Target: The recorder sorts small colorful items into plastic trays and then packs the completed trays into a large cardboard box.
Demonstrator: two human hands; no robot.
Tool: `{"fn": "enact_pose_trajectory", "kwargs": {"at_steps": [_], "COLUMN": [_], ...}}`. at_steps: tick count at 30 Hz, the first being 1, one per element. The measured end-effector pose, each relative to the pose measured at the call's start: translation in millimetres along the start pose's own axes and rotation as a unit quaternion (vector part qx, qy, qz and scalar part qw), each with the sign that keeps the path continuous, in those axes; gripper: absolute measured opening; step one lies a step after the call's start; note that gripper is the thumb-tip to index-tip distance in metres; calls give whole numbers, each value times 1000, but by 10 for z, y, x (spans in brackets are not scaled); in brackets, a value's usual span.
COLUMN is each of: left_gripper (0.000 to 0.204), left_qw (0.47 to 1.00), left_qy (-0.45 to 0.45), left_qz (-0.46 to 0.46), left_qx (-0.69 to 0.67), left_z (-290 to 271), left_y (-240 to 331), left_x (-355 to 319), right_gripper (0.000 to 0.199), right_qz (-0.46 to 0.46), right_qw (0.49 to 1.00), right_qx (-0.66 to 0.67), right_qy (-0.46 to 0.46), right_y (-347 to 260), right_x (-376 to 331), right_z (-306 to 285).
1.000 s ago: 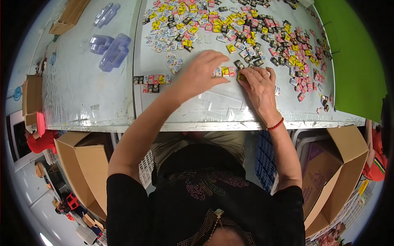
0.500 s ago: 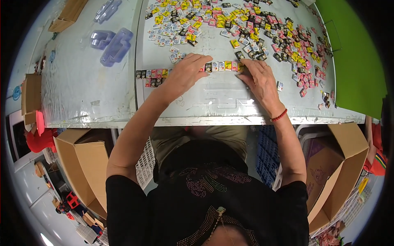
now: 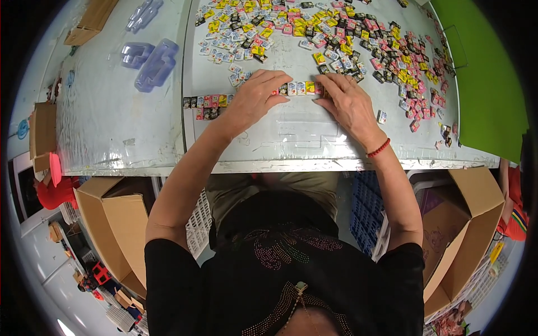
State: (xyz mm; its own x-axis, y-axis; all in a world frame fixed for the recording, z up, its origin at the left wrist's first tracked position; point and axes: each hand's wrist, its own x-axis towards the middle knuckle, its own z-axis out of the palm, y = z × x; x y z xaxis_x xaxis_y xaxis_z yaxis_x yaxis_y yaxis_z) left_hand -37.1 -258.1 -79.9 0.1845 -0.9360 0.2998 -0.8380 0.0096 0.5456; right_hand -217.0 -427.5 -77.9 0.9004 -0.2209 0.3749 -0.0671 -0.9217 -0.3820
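Box row [image 3: 301,88]: straight, between the hands, seemingly squeezed endwise to hold together.
Left hand [image 3: 255,102]: thumb and fingers pinching its nine o'clock end.
Right hand [image 3: 348,105]: matching pinch at three o'clock.
Clear tray [image 3: 308,127]: six o'clock, within reach.
Loose boxes [image 3: 302,27]: eleven to two o'clock.

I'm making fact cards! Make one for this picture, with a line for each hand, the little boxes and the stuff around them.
Left hand: at the left end of a row of small boxes
Right hand: at that row's right end
Row colours I can see: black, white, yellow, pink
Left of the hands: a group of lined-up boxes
Beyond the hands: many scattered boxes
Nearer the person: a clear plastic piece
Farther left: bluish see-through trays
Right wrist: red bracelet
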Motion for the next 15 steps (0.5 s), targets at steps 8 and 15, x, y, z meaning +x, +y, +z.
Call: {"fn": "enact_pose_trajectory", "kwargs": {"at_steps": [8,15], "left_gripper": [30,30], "left_qw": [1000,999], "left_qy": [-4,-7], "left_qz": [-2,30], "left_qx": [-15,-15], "left_z": [40,-183], "left_y": [2,458], "left_x": [70,-237], "right_gripper": [31,30], "right_qz": [1,-4], "right_qw": [1000,998], "right_qx": [-9,-30], "right_qy": [-13,-57], "right_y": [-20,-487], "right_x": [28,-126], "right_z": [40,-338]}}
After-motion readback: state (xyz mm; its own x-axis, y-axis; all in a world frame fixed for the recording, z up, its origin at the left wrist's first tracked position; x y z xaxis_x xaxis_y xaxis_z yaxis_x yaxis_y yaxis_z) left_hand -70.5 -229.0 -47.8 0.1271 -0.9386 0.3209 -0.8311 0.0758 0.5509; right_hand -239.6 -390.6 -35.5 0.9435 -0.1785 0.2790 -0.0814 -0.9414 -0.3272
